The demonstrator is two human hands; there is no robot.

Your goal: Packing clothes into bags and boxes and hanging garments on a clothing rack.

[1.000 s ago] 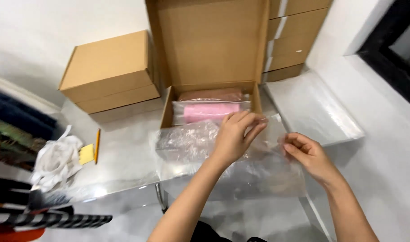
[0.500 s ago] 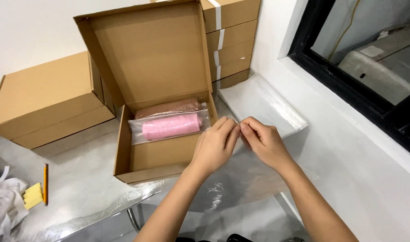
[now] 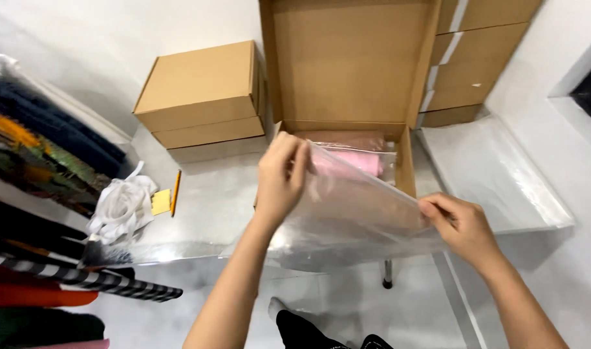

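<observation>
1. Head view: left hand (image 3: 281, 178) and right hand (image 3: 456, 223) each pinch an edge of the clear thin plastic bag (image 3: 360, 216), stretched above the open brown cardboard box (image 3: 347, 71) holding pink wrapped rolls (image 3: 347, 161).
2. Risk: the slick film could slip from either pinch or snag on the box wall and tear.

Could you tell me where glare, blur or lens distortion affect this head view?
Head view: glare streaks the clear plastic bag held between the left hand and right hand, and the shiny table; the open box flares wide from lens distortion; the left fingers look slightly soft.
</observation>
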